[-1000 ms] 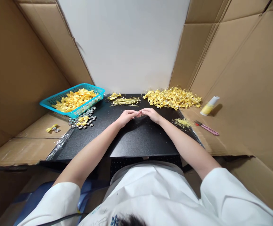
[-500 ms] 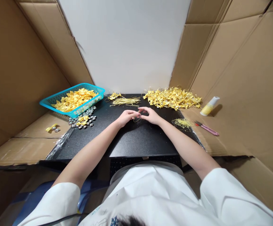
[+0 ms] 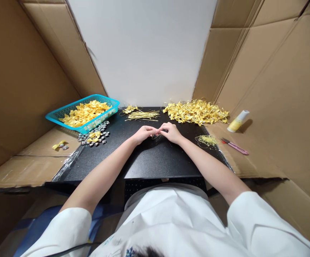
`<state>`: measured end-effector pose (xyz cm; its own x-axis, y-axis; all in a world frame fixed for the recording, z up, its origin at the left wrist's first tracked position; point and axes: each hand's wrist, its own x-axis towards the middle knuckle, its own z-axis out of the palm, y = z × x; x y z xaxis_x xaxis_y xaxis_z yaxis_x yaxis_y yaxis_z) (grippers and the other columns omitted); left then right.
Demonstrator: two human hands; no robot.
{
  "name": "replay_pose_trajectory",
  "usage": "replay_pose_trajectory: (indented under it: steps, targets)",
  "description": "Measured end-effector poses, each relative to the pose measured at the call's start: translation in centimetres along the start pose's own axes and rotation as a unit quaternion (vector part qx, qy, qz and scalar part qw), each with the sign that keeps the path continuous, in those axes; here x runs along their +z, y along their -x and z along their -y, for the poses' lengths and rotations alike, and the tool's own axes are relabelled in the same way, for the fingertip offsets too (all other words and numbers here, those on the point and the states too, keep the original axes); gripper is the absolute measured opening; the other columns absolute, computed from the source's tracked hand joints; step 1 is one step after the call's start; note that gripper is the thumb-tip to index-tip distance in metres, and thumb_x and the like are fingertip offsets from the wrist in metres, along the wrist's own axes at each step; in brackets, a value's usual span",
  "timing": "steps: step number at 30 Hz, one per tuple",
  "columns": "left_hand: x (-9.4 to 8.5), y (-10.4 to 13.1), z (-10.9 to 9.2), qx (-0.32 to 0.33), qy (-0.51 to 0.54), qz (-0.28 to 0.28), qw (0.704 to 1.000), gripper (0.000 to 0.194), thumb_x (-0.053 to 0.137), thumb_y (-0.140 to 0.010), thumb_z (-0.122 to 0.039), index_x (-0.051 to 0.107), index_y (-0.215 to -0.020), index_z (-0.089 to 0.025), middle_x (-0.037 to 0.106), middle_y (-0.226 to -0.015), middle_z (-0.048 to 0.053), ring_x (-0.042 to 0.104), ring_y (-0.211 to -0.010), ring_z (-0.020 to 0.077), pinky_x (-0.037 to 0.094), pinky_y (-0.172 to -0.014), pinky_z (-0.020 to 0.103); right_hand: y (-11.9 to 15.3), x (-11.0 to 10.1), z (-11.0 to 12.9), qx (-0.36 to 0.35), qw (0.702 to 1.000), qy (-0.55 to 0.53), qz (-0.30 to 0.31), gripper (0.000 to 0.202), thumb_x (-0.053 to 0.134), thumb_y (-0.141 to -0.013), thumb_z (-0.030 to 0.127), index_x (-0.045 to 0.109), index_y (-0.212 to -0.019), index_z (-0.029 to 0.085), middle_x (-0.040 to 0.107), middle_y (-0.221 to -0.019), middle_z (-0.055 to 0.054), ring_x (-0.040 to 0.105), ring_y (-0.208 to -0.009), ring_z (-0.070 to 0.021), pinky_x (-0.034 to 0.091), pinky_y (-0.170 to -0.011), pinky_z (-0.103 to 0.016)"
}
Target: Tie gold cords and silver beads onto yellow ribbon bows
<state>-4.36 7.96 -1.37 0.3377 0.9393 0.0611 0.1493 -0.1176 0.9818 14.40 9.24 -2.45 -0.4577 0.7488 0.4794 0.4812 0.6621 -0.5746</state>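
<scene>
Over the middle of the black tabletop, my left hand and my right hand meet at the fingertips. Both are closed in a pinch on a thin gold cord, whose loop hangs just under the fingers. Whatever else lies between the fingertips is hidden. Behind my hands lies a bundle of straight gold cord pieces, with a few yellow bows beside it. A large heap of yellow bows with cords sits at the back right.
A turquoise basket of yellow bows stands at the left, silvery bells or beads before it. At right are a tangle of yellow thread, pink-handled snips and a thread spool. Cardboard walls enclose both sides.
My right hand's fingers have closed in from slightly apart and now pinch against the left fingertips. The cord loop beneath them has shifted slightly. Everything else stays put.
</scene>
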Motion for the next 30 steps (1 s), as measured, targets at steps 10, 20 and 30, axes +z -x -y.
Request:
replay_pose_trajectory:
  steps: [10, 20, 30]
  targets:
    - [0.1, -0.4, 0.6, -0.025, 0.179, -0.097, 0.979, 0.042, 0.083, -0.054, -0.041, 0.077, -0.085, -0.014, 0.072, -0.088, 0.010, 0.037, -0.054, 0.0043, 0.027, -0.050, 0.022, 0.5, -0.2, 1.3, -0.053, 0.984, 0.167, 0.017, 0.017, 0.055, -0.091, 0.024, 0.067, -0.081, 0.019, 0.069, -0.087, -0.003, 0.052, -0.085, -0.0179, 0.025, -0.080, -0.035]
    - [0.8, 0.1, 0.8, 0.019, 0.017, -0.114, 0.993, 0.046, 0.082, -0.056, -0.046, 0.078, -0.089, -0.013, 0.071, -0.068, 0.005, 0.046, -0.053, 0.0081, 0.035, -0.053, 0.024, 0.4, -0.8, 2.2, -0.151, 0.933, 0.323, -0.057, 0.026, 0.048, -0.091, 0.027, 0.067, -0.077, 0.017, 0.068, -0.076, -0.005, 0.049, -0.075, -0.0187, 0.023, -0.078, -0.037]
    - [0.7, 0.2, 0.8, 0.062, -0.084, -0.064, 0.992, 0.046, 0.079, -0.057, -0.052, 0.079, -0.083, -0.014, 0.076, -0.083, 0.009, 0.065, -0.073, 0.0215, 0.048, -0.073, 0.032, 0.4, -0.8, 1.6, -0.108, 0.970, 0.210, -0.059, 0.022, 0.053, -0.090, 0.028, 0.066, -0.075, 0.019, 0.066, -0.073, -0.002, 0.053, -0.073, -0.0156, 0.026, -0.082, -0.036]
